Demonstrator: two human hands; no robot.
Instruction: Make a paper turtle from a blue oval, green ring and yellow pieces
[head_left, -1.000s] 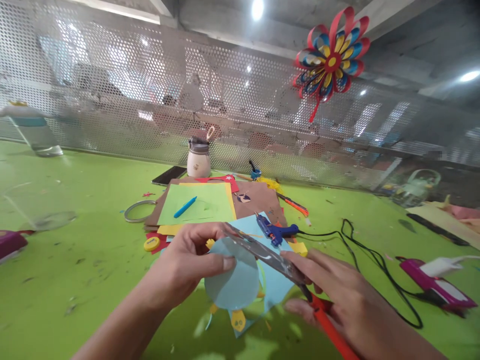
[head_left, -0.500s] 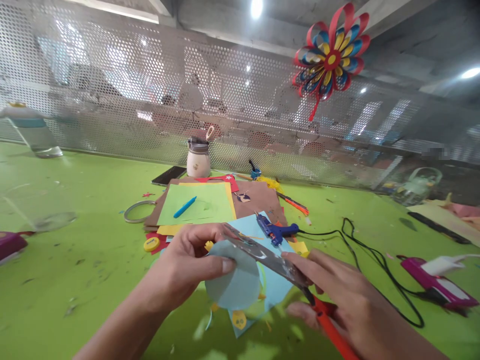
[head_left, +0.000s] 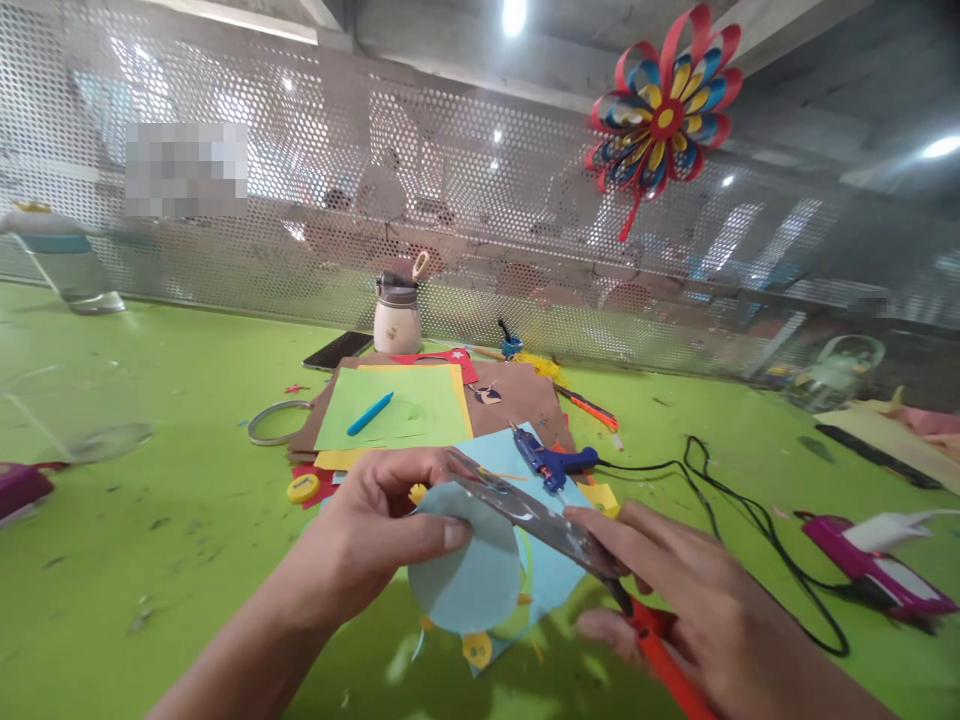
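Right up close, the right hand (head_left: 690, 580) is closed on red-handled scissors (head_left: 667, 660), forefinger stretched along the blades, which slant up and leftward. Beside it, the left hand (head_left: 382, 510) pinches a round light-blue paper disc (head_left: 465, 580) between thumb and fingers, the disc raised above the green tabletop (head_left: 187, 580) with the blades across its upper right edge; whether they are parted there, I cannot tell. Just below the disc's lower edge shows a small yellow paper cutout (head_left: 477, 650). Beyond the hands, a blue glue gun (head_left: 553, 465) lies on a light-blue sheet (head_left: 559, 580). Farther back, a blue pen (head_left: 370, 414) rests on a light-green sheet (head_left: 427, 400) over brown paper (head_left: 517, 395). Behind these, a black phone (head_left: 337, 350) lies next to an upright pale bottle (head_left: 397, 328), and a perforated screen (head_left: 465, 240) rises at the back.
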